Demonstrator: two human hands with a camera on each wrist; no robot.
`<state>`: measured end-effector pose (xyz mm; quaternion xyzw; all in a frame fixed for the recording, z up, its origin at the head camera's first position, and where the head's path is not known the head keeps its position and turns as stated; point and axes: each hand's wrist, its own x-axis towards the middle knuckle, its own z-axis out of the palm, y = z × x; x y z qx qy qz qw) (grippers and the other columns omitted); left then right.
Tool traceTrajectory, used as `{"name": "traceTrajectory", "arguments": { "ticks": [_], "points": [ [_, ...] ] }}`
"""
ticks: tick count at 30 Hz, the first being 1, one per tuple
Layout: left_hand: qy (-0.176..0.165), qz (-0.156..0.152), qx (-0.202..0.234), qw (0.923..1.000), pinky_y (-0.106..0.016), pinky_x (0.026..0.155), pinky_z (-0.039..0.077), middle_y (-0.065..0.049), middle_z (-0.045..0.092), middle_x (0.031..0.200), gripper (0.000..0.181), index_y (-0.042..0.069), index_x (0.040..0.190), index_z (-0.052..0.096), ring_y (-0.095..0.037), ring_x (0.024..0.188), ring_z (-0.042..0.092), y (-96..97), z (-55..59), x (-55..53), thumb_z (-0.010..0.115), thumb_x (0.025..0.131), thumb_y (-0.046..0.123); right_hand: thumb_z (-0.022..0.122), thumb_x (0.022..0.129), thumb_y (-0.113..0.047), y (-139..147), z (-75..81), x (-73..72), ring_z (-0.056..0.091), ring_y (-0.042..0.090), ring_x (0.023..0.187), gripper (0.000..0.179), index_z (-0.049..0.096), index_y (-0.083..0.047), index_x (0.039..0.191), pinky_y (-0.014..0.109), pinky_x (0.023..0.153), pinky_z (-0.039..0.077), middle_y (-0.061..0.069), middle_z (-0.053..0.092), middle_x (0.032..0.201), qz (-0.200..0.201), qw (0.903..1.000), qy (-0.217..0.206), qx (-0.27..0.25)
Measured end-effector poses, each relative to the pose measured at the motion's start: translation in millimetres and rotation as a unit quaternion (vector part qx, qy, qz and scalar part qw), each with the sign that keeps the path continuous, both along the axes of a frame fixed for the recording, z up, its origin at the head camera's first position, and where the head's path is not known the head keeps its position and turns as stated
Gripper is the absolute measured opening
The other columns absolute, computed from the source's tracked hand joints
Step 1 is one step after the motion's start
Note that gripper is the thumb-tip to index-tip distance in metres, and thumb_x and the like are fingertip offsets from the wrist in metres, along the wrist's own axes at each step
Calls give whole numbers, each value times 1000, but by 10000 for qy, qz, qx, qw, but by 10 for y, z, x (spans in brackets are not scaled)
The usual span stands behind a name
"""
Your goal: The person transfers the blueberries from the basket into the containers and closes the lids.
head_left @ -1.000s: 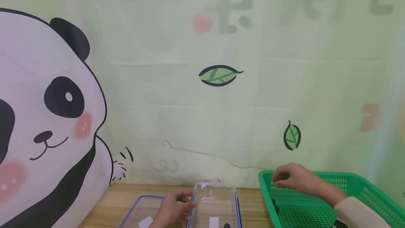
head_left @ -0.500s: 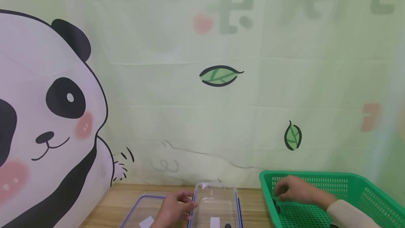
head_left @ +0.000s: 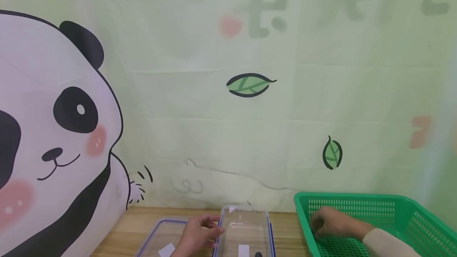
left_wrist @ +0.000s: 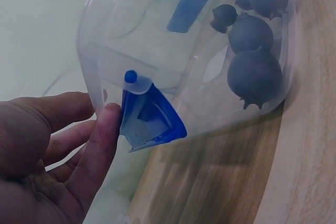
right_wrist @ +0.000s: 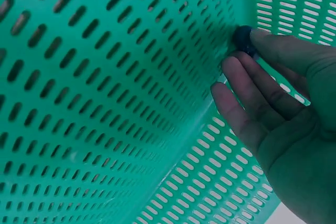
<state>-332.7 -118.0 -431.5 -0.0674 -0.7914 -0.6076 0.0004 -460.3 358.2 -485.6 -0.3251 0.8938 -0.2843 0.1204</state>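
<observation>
My right hand (right_wrist: 294,98) pinches a dark ball (right_wrist: 243,40) by the left edge of a green basket (head_left: 305,225), while my left hand (head_left: 197,233), fingers (left_wrist: 100,142) parted, touches a clear box (head_left: 246,231) along its left edge.

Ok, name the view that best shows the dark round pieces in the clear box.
Left wrist view: several dark round pieces show large through the clear box. The head view catches only one, cropped; the right wrist, none of them.

We count two hands (head_left: 200,235) (head_left: 333,223), one basket (head_left: 357,196), one box (head_left: 246,231), one blue-rimmed clear piece (head_left: 162,221), two labels (head_left: 244,250) (head_left: 166,250), two whole leaves (head_left: 250,85) (head_left: 332,154), one panda (head_left: 28,66), at least six berries (left_wrist: 254,77) boxed, at least one in the basket.
</observation>
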Motion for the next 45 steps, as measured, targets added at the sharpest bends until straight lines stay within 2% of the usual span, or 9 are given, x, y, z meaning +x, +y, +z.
{"name": "traceTrajectory", "arguments": {
  "ticks": [9,13,16,22,25,30,34,39,45],
  "points": [
    [28,-26,55,10000,-34,64,66,-10,66,95,36,-12,124,68,-16,72,68,-8,5,13,80,91,-2,88,84,-19,-105,14,54,68,13,76,13,77,-26,86,32,63,60,-10,71,83,-136,9997,97,167],
    [1,-8,18,10000,-34,64,66,-9,66,95,35,-12,123,69,-16,72,68,-5,10,12,80,91,-2,86,85,-17,-125,99,92,67,12,77,13,77,-25,88,31,64,60,-11,70,84,-253,9995,115,152],
    [-24,0,2,10000,-34,63,66,-9,66,95,35,-12,123,69,-16,71,68,2,13,6,80,92,-2,82,89,-15,-202,308,225,66,9,79,11,77,-24,92,30,66,60,-13,70,87,-401,9987,306,66],
    [-3,10,10,10000,-33,63,66,-9,65,95,34,-11,122,69,-16,71,67,8,-2,-9,80,91,-3,79,94,-11,-558,1108,824,67,9,83,4,75,-10,92,29,71,59,-9,71,89,-824,9913,1019,-100],
    [-4,19,6,10000,-33,63,66,-9,65,95,34,-11,122,69,-16,71,67,8,-4,-10,80,91,-3,79,95,-12,-632,1352,967,68,11,85,6,75,-8,97,29,73,58,-7,73,92,-985,9863,1278,-332],
    [-10,9,21,10000,-33,63,66,-9,66,95,35,-12,123,69,-15,70,68,-3,-10,-8,80,91,-2,79,97,-17,-714,1606,1110,70,16,92,11,76,-9,104,35,79,60,-5,74,97,-1340,9775,1512,-604],
    [-77,4,40,10000,-33,62,66,-10,66,96,35,-13,123,68,-15,68,69,-11,-6,-12,80,92,-1,77,100,-22,-756,1739,1231,71,18,96,13,76,-11,108,40,81,61,-5,75,101,-1480,9730,1558,-845],
    [-145,19,42,9999,-33,63,66,-10,66,96,35,-12,123,69,-15,68,69,-5,-3,-18,80,92,-1,76,101,-22,-835,1833,1378,72,20,97,17,76,-10,112,36,81,63,-2,77,103,-1535,9686,1519,-1229],
    [-143,31,36,9999,-33,63,66,-9,66,95,35,-11,123,69,-15,69,69,4,-5,-19,80,92,0,77,100,-24,-985,1870,1570,72,18,97,20,77,-10,114,29,81,61,-3,77,105,-1686,9616,1452,-1604]
  ]
}}
